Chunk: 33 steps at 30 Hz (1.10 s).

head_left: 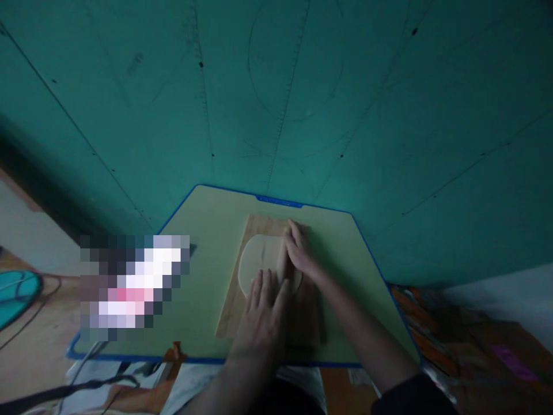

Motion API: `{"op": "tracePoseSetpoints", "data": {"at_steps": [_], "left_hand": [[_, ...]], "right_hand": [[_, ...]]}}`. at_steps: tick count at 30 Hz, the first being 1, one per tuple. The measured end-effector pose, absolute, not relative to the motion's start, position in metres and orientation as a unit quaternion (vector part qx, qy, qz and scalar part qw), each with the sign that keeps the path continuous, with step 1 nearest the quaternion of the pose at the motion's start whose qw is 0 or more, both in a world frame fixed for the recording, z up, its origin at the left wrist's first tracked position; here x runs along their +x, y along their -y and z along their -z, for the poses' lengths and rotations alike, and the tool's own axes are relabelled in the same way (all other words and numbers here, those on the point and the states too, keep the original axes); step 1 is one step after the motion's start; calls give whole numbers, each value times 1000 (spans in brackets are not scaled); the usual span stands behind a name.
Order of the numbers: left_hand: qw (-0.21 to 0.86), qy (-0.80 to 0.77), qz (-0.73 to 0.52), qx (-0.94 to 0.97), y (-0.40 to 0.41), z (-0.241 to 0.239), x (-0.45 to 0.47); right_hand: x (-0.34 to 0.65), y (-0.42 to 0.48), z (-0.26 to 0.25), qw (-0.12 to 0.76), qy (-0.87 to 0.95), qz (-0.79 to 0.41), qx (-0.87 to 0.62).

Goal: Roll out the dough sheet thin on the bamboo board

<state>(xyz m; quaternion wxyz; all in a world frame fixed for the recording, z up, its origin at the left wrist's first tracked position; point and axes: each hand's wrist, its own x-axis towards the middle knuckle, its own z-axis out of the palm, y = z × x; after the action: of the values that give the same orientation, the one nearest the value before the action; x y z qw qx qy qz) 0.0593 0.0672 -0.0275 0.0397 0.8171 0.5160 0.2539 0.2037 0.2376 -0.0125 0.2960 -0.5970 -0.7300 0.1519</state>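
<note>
A flat, rounded sheet of pale dough (254, 256) lies on a wooden board (228, 317). My left hand (262, 308) rests on the near part of the dough, its fingers stretched out and the thumb apart, close to the near end of a short wooden rolling pin (281, 262). That pin lies across the right part of the dough, pointing away from me. My right hand (297, 248) is closed on its far part from the right side, partly hiding it. Whether my left thumb touches the pin, I cannot tell.
The board lies on a pale table with a blue rim (380, 268). A blurred-out device (138, 282) stands at the table's left, with a cable below it. Beyond the far edge rises a green wall (276, 98). Cardboard (488, 340) lies at the lower right.
</note>
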Motion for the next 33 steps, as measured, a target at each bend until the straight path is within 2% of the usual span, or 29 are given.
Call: {"op": "tracePoseSetpoints", "data": {"at_steps": [3,9,13,17,21,26,33], "left_hand": [[45,-514,-251,819,-75,35,48],[146,-512,-253,808,-81,12,35],[254,-540,-349,723,-86,-12,4],[326,-581,-507,547,-92,-31,-29],[396,-548,-619,400,-93,-40,-40],[403,-523,-635,400,-91,-41,-39],[379,-540,-621,424,-91,-42,-43]], "right_hand": [[226,-227,18,373,689,-184,-593],[258,-198,18,374,716,-148,-571],[247,-168,6,315,773,-92,-543],[211,-140,-10,213,849,-95,-475],[178,-126,-20,147,906,-98,-384],[171,-124,-17,111,923,-105,-353],[184,-118,-10,111,913,-113,-377]]}}
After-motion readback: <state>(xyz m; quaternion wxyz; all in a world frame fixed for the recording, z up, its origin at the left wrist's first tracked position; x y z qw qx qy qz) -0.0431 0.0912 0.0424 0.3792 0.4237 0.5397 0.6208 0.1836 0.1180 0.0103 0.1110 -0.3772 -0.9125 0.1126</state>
